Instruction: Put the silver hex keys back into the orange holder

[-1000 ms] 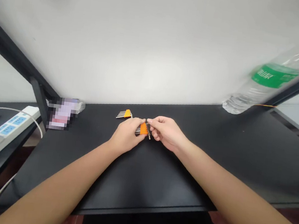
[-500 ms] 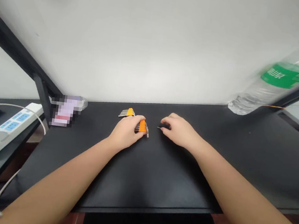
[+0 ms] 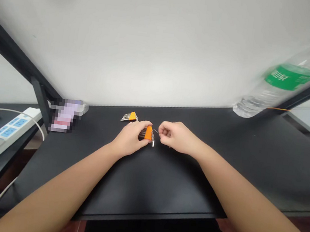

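Note:
My left hand (image 3: pixel 132 138) is closed around an orange hex key holder (image 3: pixel 148 133) with several dark and silver hex keys in it, their short bent ends pointing right. Pinched between the thumb and fingers of my right hand (image 3: pixel 176 136) is a thin metal hex key (image 3: pixel 156 131). Its tip points left and lies close to the holder's right side; whether they touch I cannot tell. Just behind my left hand, a second orange holder (image 3: pixel 132 116) with several silver keys rests on the black table (image 3: pixel 158 180).
A large clear bottle (image 3: pixel 285 77) with a green label leans at the back right. At the back left lies a blurred-out purple item (image 3: pixel 66 114). A white power strip (image 3: pixel 8 132) and a white cable (image 3: pixel 4 196) are at the far left. A pale wall (image 3: pixel 152 48) closes off the back.
My right hand has moved left with the thin hex key, bringing it near the holder, and its fingers have curled in more. My left hand stays on the holder. The view has shifted slightly.

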Available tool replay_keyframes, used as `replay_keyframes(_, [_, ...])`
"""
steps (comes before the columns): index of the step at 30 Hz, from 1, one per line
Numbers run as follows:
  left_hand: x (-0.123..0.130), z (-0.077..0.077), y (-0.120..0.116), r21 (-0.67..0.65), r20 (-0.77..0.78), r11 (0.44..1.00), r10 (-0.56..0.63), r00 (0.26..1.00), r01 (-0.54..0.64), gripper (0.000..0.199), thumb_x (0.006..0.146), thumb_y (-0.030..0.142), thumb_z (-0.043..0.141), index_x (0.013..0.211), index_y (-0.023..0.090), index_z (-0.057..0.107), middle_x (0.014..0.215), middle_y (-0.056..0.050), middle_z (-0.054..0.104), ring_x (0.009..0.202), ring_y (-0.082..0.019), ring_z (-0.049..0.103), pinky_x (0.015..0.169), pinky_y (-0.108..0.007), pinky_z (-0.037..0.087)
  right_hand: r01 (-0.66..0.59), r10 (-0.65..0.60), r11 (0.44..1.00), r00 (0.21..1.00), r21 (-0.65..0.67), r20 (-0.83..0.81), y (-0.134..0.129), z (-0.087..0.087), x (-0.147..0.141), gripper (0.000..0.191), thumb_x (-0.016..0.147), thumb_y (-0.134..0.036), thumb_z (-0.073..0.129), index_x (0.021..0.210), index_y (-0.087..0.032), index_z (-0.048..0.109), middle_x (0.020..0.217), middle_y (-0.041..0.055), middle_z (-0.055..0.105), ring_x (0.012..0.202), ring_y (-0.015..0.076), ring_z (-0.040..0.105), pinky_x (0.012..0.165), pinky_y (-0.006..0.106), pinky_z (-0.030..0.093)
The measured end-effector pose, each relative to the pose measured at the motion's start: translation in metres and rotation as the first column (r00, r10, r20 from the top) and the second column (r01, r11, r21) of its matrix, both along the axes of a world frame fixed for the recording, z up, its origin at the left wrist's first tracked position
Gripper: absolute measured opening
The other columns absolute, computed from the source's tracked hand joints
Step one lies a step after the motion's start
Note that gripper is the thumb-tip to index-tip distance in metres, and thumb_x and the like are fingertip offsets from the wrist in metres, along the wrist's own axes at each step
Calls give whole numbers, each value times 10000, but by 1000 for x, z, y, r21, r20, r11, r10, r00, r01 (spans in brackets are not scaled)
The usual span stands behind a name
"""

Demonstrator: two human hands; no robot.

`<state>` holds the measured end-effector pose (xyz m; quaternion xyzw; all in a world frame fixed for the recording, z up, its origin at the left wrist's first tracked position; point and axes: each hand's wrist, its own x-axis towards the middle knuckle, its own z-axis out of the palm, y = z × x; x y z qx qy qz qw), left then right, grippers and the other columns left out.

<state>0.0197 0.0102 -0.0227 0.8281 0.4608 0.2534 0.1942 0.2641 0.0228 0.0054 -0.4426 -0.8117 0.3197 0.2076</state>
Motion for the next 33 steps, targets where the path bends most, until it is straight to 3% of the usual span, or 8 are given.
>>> replay_keyframes(6, [0, 4, -2, 16, 17, 1000, -19, 1000, 19, 472, 870, 296, 710, 1319, 236, 580, 1245, -64, 707, 1161, -261, 675, 1025, -418, 553, 6, -11, 999, 988, -32, -154, -1, 1, -2, 66, 844, -246, 594, 854, -201, 642, 789, -12, 664, 686, 128, 575, 653, 256, 445])
replay_keyframes(12, [0, 3, -2, 43, -13, 998, -35, 999, 35, 442, 875, 295, 715, 1300, 241, 604, 1184, -63, 715, 1062, -241, 692, 983, -406, 564, 10, -52, 980, 977, -201, -207, -1, 4, 2, 111, 875, -284, 579, 894, -206, 656, 758, -13, 648, 584, 119, 568, 557, 249, 444])
replay_keyframes(27, [4, 5, -5, 77, -113, 993, -81, 990, 90, 405, 888, 319, 733, 1278, 259, 640, 1154, -48, 745, 1057, -252, 690, 966, -417, 539, 21, -99, 948, 968, -316, -233, -1, 6, 0, 135, 887, -323, 654, 880, -195, 693, 617, -18, 624, 497, 113, 554, 477, 230, 446])
replay_keyframes(30, [6, 5, -5, 90, -119, 991, -92, 989, 103, 379, 894, 322, 726, 1258, 258, 644, 1140, -42, 751, 1043, -253, 695, 966, -424, 531, 36, -205, 907, 908, -419, -366, 1, -5, -12, 186, 876, -373, 716, 891, -191, 680, 567, -20, 599, 466, 110, 521, 428, 220, 420])
replay_keyframes(33, [6, 2, -4, 137, -70, 990, -10, 997, 19, 393, 889, 309, 717, 1267, 245, 628, 1211, -52, 739, 1107, -255, 694, 997, -416, 531, 84, -369, 857, 789, -509, -492, 1, -15, -27, 272, 835, -408, 788, 843, -184, 635, 582, -4, 617, 466, 104, 525, 411, 212, 419])
